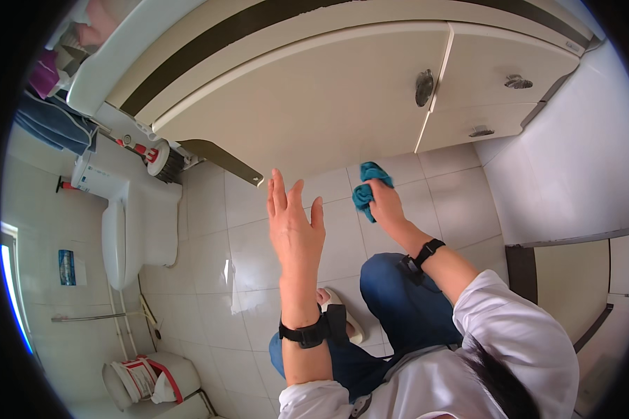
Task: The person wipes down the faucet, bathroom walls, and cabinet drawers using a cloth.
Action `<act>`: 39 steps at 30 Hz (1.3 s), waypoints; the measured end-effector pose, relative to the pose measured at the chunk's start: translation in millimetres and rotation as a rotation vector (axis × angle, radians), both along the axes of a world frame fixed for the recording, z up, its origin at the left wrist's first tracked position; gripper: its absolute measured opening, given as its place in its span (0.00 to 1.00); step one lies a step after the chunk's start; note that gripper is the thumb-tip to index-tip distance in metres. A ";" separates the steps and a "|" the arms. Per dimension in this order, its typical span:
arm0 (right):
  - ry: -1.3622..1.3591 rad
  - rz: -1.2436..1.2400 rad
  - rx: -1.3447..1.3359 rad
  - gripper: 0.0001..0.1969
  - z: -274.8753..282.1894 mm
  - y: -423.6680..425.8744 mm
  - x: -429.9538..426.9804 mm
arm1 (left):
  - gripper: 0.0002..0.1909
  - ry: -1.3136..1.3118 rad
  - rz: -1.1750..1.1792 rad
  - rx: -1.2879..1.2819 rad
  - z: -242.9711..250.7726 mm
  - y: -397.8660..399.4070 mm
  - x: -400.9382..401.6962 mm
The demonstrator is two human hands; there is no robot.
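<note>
A crumpled teal cloth [364, 195] is bunched in my right hand [387, 203], just below the lower edge of a cream vanity cabinet [304, 99]. My left hand [295, 225] is empty, its fingers spread and pointing towards the cabinet. Its fingertips come close to the end of a dark olive strip [225, 160] at the cabinet's lower left corner; whether they touch it I cannot tell. A large door fills the cabinet's front, with a dark knob [424, 88] near its right edge. Beside it are two drawers with similar knobs [519, 81].
To the left stands a white toilet [152, 225], with a round brush with a red-and-white handle [162, 160] near its tank. A blue towel [55, 123] hangs above. A white bucket [133, 379] lies at lower left. White tiles [204, 293] cover the floor; a white panel [571, 157] rises at right.
</note>
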State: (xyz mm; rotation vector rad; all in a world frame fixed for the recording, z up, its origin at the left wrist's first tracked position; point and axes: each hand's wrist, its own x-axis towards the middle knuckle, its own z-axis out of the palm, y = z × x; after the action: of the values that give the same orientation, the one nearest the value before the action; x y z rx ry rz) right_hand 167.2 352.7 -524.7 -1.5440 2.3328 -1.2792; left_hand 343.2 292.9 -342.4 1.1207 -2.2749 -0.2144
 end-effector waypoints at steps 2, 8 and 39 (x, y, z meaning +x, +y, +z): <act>-0.176 -0.053 0.023 0.25 2.4 4.9 -7.1 | 0.18 0.006 -0.025 -0.013 0.2 1.6 -2.9; 0.055 -0.202 -0.623 0.27 118.4 -16.6 -23.6 | 0.18 -0.001 -0.030 -0.007 -7.2 4.1 -6.3; -0.349 -0.275 -0.308 0.17 47.2 -34.4 3.1 | 0.22 0.294 -0.017 0.848 -93.4 -7.4 -28.7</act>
State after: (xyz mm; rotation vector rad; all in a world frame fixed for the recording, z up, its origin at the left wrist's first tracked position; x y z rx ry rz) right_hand 170.3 318.3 -477.5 -0.9680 2.2502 -1.8710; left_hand 314.5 285.4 -435.7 1.3353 -1.9390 -1.3463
